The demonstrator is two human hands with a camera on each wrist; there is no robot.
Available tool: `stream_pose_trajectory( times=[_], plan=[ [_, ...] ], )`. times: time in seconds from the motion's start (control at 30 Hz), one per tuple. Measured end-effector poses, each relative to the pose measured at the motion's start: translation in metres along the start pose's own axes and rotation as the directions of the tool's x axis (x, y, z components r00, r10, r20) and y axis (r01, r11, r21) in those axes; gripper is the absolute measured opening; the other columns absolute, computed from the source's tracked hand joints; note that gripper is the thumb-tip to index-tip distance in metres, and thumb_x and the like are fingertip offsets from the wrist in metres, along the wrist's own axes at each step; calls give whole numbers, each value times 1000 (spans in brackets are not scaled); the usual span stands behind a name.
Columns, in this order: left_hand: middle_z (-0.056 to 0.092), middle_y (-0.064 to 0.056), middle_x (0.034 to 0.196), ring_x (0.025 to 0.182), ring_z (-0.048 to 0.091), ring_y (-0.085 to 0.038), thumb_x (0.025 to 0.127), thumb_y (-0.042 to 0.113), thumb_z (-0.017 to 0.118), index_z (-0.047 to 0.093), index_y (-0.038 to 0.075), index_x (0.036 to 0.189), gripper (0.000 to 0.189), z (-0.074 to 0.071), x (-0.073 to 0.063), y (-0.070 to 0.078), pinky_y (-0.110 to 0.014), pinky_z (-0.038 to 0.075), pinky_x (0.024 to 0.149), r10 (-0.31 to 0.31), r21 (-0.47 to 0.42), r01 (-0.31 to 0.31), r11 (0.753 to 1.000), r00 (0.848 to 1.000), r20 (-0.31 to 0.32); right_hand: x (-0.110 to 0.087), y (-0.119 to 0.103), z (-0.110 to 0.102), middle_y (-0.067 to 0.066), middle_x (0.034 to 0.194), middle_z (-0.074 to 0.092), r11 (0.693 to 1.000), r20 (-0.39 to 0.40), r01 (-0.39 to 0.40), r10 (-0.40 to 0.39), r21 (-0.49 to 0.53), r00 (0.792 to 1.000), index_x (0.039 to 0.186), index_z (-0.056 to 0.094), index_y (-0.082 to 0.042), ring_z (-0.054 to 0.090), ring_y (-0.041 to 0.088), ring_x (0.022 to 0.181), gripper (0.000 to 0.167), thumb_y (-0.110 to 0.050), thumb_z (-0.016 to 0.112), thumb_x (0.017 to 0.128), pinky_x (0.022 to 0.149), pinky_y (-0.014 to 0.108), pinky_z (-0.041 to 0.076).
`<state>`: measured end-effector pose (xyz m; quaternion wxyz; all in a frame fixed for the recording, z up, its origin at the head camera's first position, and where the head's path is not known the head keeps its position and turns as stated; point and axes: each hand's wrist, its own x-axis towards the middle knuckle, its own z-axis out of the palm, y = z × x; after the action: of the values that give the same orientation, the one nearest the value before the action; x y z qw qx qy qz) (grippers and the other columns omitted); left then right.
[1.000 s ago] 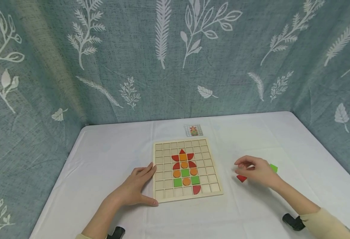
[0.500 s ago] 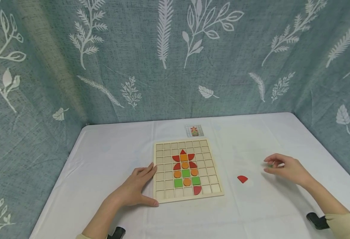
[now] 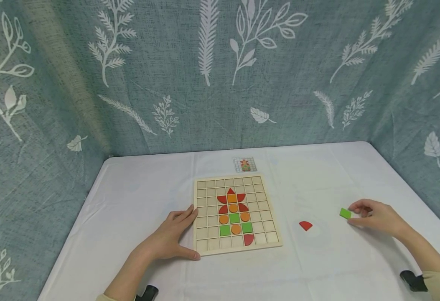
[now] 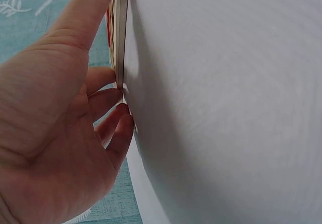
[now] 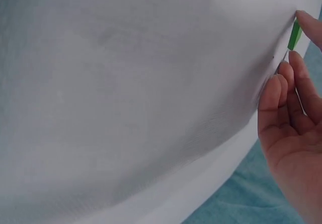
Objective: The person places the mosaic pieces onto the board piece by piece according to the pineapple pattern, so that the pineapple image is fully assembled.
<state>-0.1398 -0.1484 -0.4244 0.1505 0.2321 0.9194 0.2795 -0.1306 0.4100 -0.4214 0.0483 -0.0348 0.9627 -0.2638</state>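
Observation:
My left hand [image 3: 171,234] rests against the left side of a wooden grid board [image 3: 208,246], its thumb at the near left corner; the left wrist view shows the fingertips [image 4: 123,128] touching the board's edge [image 4: 119,38]. At the right, my right hand [image 3: 377,215] pinches a green square tile [image 3: 345,213] by its right side, between thumb and index finger. In the right wrist view the green tile [image 5: 294,35] shows edge-on between these two fingertips. A red quarter-circle tile [image 3: 305,225] lies on the cloth between board and right hand. Red, orange and green tiles form a figure on the board.
Behind the board lies a small picture card [image 3: 245,164] with a similar figure on a grid. A white cloth [image 3: 148,179] covers the table, and a leaf-patterned curtain [image 3: 167,62] stands along its back and sides.
My right hand has moved rightward from near the red quarter-circle tile to the green square tile, now between its fingertips. The red tile is fully uncovered. My left hand stays at the board.

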Motion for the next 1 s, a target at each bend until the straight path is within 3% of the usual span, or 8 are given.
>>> stream_pose_trajectory(
  times=[0.33,0.57,1.0],
  plan=[
    [22,-12,160,139,24,-37,62,54,87,31,5,152,117,1,0,-1,-57,29,108,-3,0,3,1000,1000,-3,2,4,3,0,88,60,999,16,-51,50,15,999,106,67,-2,48,8,76,39,-32,78,83,63,24,42],
    [22,-12,160,139,24,-37,62,54,87,32,5,152,117,1,0,-1,-57,29,108,-8,0,8,1000,1000,-4,6,-1,4,0,87,64,999,-20,-48,48,3,999,104,70,0,53,11,77,40,-33,78,83,63,25,44],
    [22,-12,160,138,25,-36,61,53,87,33,5,152,116,5,2,-2,-57,29,108,-19,6,19,1000,1000,-11,25,-46,24,3,85,61,991,-96,26,-14,132,995,109,70,-3,55,18,83,40,-34,77,84,66,25,49]
  ],
)
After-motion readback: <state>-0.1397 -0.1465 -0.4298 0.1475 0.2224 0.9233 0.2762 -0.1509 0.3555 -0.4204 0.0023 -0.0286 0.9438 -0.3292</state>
